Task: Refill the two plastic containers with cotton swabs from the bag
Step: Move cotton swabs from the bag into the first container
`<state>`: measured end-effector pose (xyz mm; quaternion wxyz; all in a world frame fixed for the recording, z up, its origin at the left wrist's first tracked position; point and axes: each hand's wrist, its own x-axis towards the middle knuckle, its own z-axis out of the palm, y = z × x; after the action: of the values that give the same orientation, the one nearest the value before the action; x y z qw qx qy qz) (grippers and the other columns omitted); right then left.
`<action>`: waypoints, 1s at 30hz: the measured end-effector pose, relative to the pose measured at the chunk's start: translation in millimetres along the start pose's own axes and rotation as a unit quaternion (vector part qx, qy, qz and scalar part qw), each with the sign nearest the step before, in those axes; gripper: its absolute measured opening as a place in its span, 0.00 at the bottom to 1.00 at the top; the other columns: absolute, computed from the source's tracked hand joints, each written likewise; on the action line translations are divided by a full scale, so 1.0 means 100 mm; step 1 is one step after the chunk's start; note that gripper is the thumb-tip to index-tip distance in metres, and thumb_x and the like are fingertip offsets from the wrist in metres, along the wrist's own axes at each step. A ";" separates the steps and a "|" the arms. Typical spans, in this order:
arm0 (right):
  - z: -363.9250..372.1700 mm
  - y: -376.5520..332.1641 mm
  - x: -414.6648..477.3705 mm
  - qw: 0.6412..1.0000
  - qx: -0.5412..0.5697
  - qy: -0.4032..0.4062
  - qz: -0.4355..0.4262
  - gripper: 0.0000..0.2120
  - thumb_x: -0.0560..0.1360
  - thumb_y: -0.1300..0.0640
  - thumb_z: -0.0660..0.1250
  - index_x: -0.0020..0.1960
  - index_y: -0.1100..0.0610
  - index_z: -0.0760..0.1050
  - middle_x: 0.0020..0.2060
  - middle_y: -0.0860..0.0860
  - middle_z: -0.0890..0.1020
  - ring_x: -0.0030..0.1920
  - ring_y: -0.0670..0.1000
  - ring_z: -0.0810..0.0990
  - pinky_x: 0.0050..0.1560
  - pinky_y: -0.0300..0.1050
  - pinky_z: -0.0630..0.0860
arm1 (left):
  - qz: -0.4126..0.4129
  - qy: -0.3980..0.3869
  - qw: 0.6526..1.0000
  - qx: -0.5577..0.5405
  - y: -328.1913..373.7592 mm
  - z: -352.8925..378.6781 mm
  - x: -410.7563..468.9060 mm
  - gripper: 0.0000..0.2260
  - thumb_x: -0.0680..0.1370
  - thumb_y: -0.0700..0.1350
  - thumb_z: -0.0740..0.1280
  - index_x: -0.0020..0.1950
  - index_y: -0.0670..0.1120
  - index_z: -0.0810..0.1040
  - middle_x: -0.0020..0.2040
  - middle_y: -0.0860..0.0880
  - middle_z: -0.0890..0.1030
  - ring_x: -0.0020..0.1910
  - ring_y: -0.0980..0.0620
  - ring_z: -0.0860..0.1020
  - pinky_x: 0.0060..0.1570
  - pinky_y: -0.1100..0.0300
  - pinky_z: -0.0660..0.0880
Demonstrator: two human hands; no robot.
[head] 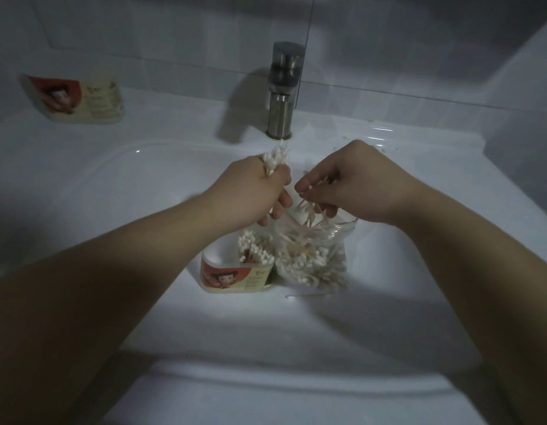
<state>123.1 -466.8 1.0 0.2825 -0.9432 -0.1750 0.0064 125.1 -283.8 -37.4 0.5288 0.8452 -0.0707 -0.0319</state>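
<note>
Two hands are working over a white ceramic sink: left hand is gripping a bunch of white-tipped cotton swabs, right hand is pinching loose swabs above a clear plastic bag, which is standing just beside a half-filled labelled plastic container; second labelled container is lying on the ledge at left.

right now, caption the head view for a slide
Over a white sink, the left hand grips a swab bundle while the right hand pinches swabs above the bag beside a part-filled container.
</note>
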 end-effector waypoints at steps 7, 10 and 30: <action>-0.03 0.02 0.02 0.985 0.157 0.075 0.008 0.05 0.75 0.63 0.75 0.48 0.55 0.86 0.32 0.53 0.86 0.31 0.49 0.85 0.38 0.37 0.81 | 0.030 0.087 0.996 0.012 0.01 0.00 0.04 0.14 0.85 0.51 0.59 0.46 0.49 0.81 0.32 0.57 0.81 0.30 0.58 0.79 0.39 0.61 0.77; -0.04 0.01 0.02 0.960 0.262 0.101 0.005 0.06 0.75 0.66 0.75 0.49 0.58 0.86 0.38 0.60 0.86 0.35 0.54 0.85 0.40 0.41 0.82 | 0.017 0.098 0.988 -0.117 0.08 0.02 0.03 0.13 0.85 0.49 0.60 0.47 0.47 0.80 0.43 0.50 0.86 0.43 0.52 0.85 0.51 0.49 0.83; 0.11 0.03 0.09 0.907 0.418 0.052 0.028 0.06 0.74 0.72 0.71 0.47 0.63 0.83 0.38 0.61 0.85 0.36 0.56 0.84 0.41 0.44 0.81 | -0.055 -0.065 0.957 -0.279 0.11 0.07 -0.06 0.13 0.87 0.48 0.57 0.56 0.45 0.79 0.40 0.49 0.84 0.33 0.55 0.80 0.29 0.63 0.75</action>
<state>131.6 -460.8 -8.9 0.6589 -0.7423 -0.1153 0.0378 117.4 -293.8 -30.4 0.7351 0.6629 -0.0467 -0.1342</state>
